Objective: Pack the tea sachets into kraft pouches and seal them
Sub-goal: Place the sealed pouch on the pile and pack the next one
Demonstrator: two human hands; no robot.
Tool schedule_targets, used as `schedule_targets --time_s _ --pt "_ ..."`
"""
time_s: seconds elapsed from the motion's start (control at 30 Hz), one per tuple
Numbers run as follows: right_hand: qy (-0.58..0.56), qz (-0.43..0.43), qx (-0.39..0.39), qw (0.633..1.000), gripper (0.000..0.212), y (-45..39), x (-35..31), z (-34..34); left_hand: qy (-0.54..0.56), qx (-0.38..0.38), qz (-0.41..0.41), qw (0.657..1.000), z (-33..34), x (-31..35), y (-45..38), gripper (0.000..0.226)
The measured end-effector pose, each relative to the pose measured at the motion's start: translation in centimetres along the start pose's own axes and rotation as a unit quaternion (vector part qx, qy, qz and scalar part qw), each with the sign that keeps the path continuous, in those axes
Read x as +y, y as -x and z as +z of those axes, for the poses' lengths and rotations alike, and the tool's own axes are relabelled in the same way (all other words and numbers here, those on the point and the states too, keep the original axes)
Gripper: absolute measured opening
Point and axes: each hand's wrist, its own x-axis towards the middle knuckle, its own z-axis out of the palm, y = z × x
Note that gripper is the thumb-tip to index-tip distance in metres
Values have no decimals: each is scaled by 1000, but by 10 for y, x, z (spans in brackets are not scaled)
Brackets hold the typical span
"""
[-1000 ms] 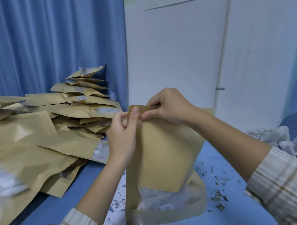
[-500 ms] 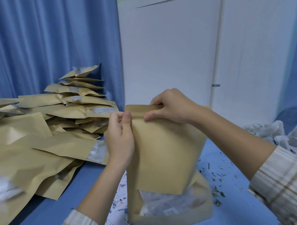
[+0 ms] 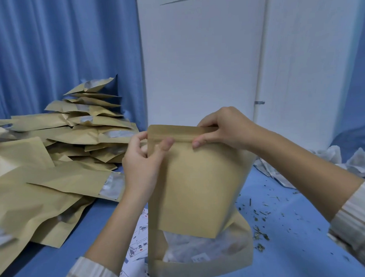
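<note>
The kraft pouch [image 3: 196, 185] stands upright on the blue desk [image 3: 295, 248], its clear window showing sachets with illegible print, top strip pinched by left hand [image 3: 140, 162] and right hand [image 3: 224, 126] fingers, now spread further apart than 0.5 s ago.

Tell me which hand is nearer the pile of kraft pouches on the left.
Left. The left hand pinches the upright pouch's top-left corner, right beside the pile of kraft pouches. The right hand has its grip on the top edge farther right, away from the pile.
</note>
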Motion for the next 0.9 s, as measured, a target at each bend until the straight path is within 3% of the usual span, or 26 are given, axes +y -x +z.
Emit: schedule_targets --time_s 0.13,0.43,0.63,0.8,0.9 --pt "21 22 -1 1000 21 10 17 -12 -9 13 35 999 -1 1 -2 16" --pt "86 24 -21 996 24 14 25 -35 29 23 73 997 -6 -5 -10 12" --pt "95 44 -6 994 51 17 38 -43 38 53 75 995 -21 -14 -21 7" --pt "17 65 8 998 37 19 43 -37 42 38 85 995 -24 -19 -22 3" --pt "-47 83 60 994 35 21 50 -27 50 -11 19 999 -31 -23 -20 10"
